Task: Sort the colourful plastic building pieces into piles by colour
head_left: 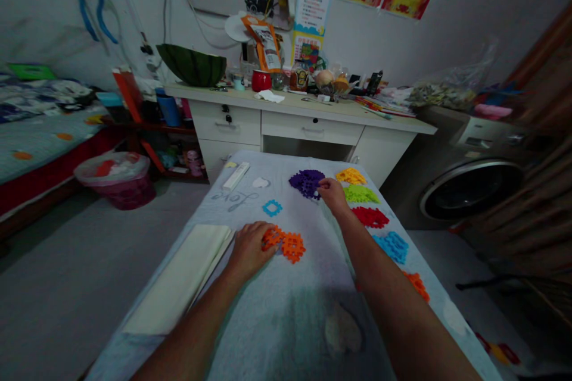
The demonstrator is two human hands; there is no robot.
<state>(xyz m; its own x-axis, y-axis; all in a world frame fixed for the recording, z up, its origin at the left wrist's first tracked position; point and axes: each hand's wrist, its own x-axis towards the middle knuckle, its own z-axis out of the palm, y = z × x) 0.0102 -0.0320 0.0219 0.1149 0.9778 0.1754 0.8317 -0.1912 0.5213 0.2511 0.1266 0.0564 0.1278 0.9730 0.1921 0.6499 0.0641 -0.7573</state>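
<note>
My left hand (250, 250) rests on the cloth-covered table (286, 321), its fingers closed on a joined cluster of orange snowflake pieces (288, 244). My right hand (331, 193) reaches farther out and pinches at the edge of a pile of purple pieces (306, 181). Along the right side lie separate piles: yellow (351, 176), green (360, 194), red (370, 216), light blue (393, 246) and orange (417, 284). A single light-blue piece (272, 208) lies alone in the middle.
A folded cream cloth (183, 277) lies at the table's left edge, and a white box (235, 176) at the far left corner. Beyond stand a cluttered white desk (295, 119), a washing machine (473, 190) at right, a pink bin (117, 178) and a bed (40, 131) at left.
</note>
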